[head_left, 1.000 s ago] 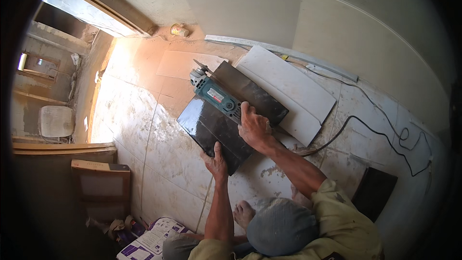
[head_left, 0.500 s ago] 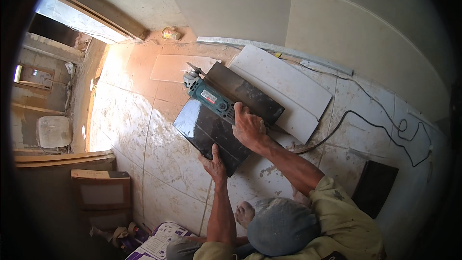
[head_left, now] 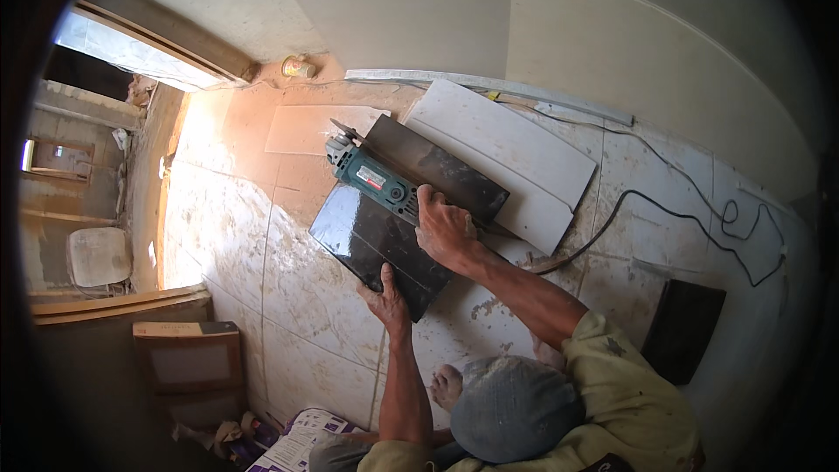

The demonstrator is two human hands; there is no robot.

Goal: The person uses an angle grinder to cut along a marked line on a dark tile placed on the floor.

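My right hand (head_left: pixel 444 227) is closed round the rear body of a teal angle grinder (head_left: pixel 367 179) with a metal cutting disc (head_left: pixel 346 129) at its far end. The grinder lies over dark glossy tile, between a front piece (head_left: pixel 345 232) and a back piece (head_left: pixel 446 170). My left hand (head_left: pixel 384 297) grips the near left edge of the front piece, thumb on top and fingers partly hidden at the edge. Under and behind these lies a white board (head_left: pixel 498 149).
A doorway (head_left: pixel 162 201) opens at the left. A cup (head_left: pixel 298 67) and metal strip (head_left: pixel 594 114) lie by the back wall. A black cord (head_left: pixel 664 215) snakes rightward near another dark tile (head_left: pixel 682 328). A carton (head_left: pixel 185 357) and a printed bag (head_left: pixel 293 446) are at lower left.
The view has shifted a little, with the back wall sliding leftward in it. Both hands keep the same grips, and the grinder stays about the same on the tile.
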